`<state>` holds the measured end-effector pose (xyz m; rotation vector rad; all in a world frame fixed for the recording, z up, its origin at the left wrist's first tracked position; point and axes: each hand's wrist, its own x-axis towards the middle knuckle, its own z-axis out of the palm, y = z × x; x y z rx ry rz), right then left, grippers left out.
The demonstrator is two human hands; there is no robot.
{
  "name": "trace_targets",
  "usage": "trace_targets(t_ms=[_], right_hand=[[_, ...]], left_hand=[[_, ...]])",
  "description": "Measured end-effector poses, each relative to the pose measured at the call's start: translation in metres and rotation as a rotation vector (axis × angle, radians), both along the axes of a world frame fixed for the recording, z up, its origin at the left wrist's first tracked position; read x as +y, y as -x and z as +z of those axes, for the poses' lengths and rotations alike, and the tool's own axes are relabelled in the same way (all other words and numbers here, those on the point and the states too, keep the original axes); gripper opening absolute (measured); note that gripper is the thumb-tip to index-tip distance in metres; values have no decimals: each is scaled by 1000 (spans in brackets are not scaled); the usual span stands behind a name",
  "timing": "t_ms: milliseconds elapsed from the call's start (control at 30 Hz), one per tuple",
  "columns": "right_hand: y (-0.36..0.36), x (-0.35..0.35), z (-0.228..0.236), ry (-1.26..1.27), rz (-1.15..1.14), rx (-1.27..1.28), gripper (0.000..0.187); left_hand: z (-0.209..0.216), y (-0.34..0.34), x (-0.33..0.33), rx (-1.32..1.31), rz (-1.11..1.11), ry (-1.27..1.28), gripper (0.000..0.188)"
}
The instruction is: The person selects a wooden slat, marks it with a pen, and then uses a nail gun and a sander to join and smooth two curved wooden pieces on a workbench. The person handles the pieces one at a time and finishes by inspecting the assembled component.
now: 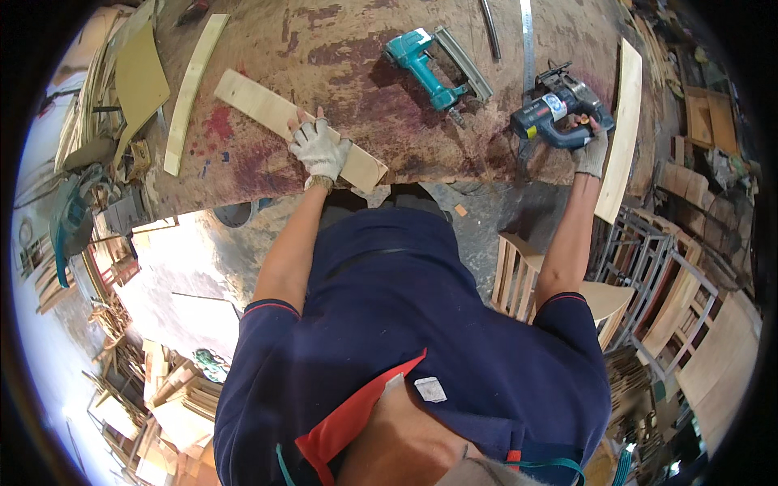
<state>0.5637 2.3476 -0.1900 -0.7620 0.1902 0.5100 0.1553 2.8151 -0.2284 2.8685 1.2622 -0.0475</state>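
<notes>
A pale wooden board (255,96) lies slantwise on the worn workbench (340,49), its near end at the front edge. My left hand (320,149), in a white fingerless-tipped work glove, rests on the board with fingers spread and pressed down. My right hand (592,147), gloved the same way, is closed round the handle of a dark jigsaw (545,115), which stands at the bench's right front. The jigsaw's blade side points toward the front edge, apart from the board. A corner of the board near me carries a faint curved mark.
A teal nail gun (438,77) lies between the board and the jigsaw. Behind are a metal ruler (527,40) and a dark rod (491,28). Curved wooden strips lie at left (193,97) and right (622,138). Wooden frames (512,271) stand on the floor at right.
</notes>
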Motion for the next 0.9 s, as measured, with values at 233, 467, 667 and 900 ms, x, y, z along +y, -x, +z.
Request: trace_targets(t_ms=[233,467,667,900], right_hand=[[161,65,121,1097,-387,-361,12],[407,131,229,1228,-466,-252,23],[562,242,245,1178,-563,197,32],[622,348,217,1237,-327,383,22]], left_hand=[[-3,-12,50,-95,-221,-56,80],[-4,5,71,-138,-660,146,75],[-11,12,71,-93,-710,123,78],[-14,0,67,-265,-991,335,86]])
